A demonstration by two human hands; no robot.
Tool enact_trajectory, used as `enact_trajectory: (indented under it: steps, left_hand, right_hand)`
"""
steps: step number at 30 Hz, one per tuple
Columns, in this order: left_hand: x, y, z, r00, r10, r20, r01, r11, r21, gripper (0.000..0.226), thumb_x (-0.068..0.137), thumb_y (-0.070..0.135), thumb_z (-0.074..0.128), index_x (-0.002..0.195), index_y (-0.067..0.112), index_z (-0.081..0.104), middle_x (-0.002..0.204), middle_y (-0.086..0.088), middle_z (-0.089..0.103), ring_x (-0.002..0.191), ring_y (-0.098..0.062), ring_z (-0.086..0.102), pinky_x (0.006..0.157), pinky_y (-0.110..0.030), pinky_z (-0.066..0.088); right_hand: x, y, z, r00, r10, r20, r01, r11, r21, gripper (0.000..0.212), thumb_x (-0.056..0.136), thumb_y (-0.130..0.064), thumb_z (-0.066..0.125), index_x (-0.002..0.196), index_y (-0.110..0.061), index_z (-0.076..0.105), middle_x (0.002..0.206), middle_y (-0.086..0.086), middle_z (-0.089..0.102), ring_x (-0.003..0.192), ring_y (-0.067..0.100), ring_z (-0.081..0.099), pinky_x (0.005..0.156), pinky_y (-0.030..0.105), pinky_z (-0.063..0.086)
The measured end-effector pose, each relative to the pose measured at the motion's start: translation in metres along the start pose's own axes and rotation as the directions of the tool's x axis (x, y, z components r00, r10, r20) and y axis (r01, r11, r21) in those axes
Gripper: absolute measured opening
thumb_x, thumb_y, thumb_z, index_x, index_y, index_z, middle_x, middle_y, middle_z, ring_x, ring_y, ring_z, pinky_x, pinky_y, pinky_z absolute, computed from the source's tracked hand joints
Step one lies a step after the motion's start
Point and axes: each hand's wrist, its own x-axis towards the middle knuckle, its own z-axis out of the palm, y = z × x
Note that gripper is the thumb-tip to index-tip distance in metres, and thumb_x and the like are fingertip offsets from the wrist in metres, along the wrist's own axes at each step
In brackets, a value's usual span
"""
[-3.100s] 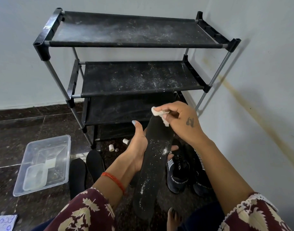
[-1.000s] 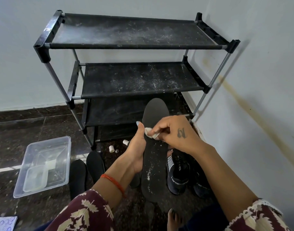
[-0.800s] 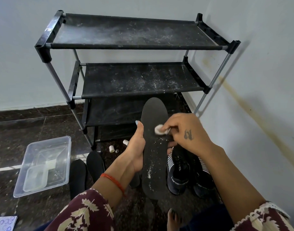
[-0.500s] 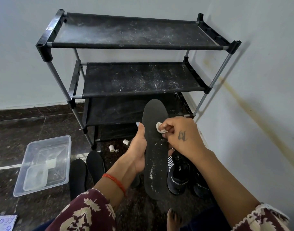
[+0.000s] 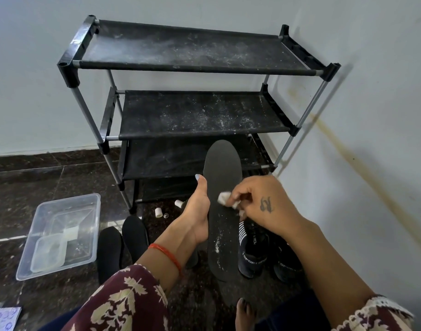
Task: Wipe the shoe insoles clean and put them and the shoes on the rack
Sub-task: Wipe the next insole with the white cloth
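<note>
My left hand point(image 5: 196, 216) grips a long black insole point(image 5: 222, 177) by its left edge and holds it upright in front of the rack. White dust speckles the insole's lower half. My right hand point(image 5: 262, 203) pinches a small white wipe point(image 5: 223, 198) and presses it on the insole's middle. Two more black insoles point(image 5: 120, 244) lie on the floor to the left. A pair of dark sports shoes point(image 5: 254, 249) stands on the floor behind the held insole. The black shoe rack point(image 5: 192, 68) has dusty shelves with nothing on them.
A clear plastic tub point(image 5: 61, 232) holding a smaller container sits on the dark floor at left. Small white caps point(image 5: 158, 212) lie by the rack's foot. A wall runs close on the right. My bare toes point(image 5: 244, 311) show at the bottom.
My right hand has rubbed the wipe up and down the insole, from its top down to its middle. The insole's upper part now looks cleaner. My left hand keeps its hold.
</note>
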Motion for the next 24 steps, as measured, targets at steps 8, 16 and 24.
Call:
enact_trajectory:
  steps: [8, 16, 24]
  left_hand:
    - [-0.007, -0.005, 0.008, 0.998, 0.017, 0.059, -0.017, 1.0, 0.009, 0.078, 0.09, 0.069, 0.014, 0.106, 0.012, 0.064, 0.084, -0.016, 0.073, 0.068, -0.026, 0.072, 0.06, -0.037, 0.059]
    - [-0.006, -0.003, 0.006, 0.998, 0.026, -0.062, -0.023, 0.999, 0.044, 0.075, 0.092, 0.066, 0.021, 0.092, 0.005, 0.065, 0.07, -0.013, 0.071, 0.064, -0.022, 0.069, 0.055, -0.029, 0.055]
    - [-0.007, -0.005, 0.008, 0.996, 0.011, 0.093, -0.008, 1.0, -0.023, 0.08, 0.088, 0.071, 0.018, 0.115, 0.01, 0.062, 0.105, -0.019, 0.07, 0.085, -0.031, 0.07, 0.074, -0.041, 0.058]
  right_hand:
    - [0.007, -0.003, 0.013, 0.955, 0.268, -0.128, -0.24, 0.951, 0.197, 0.025, 0.077, 0.001, 0.068, 0.094, -0.017, 0.069, 0.075, -0.009, 0.057, 0.071, 0.009, 0.061, 0.055, 0.022, 0.055]
    - [-0.008, -0.028, 0.024, 0.98, 0.165, -0.107, -0.132, 0.955, 0.265, 0.024, 0.069, 0.0, 0.075, 0.087, -0.016, 0.073, 0.075, -0.003, 0.068, 0.065, 0.002, 0.061, 0.066, 0.006, 0.047]
    - [-0.026, -0.017, -0.012, 0.826, 0.482, -0.292, -0.205, 0.74, 0.64, 0.026, 0.075, 0.002, 0.07, 0.095, -0.015, 0.069, 0.083, -0.001, 0.066, 0.067, -0.001, 0.062, 0.052, 0.006, 0.046]
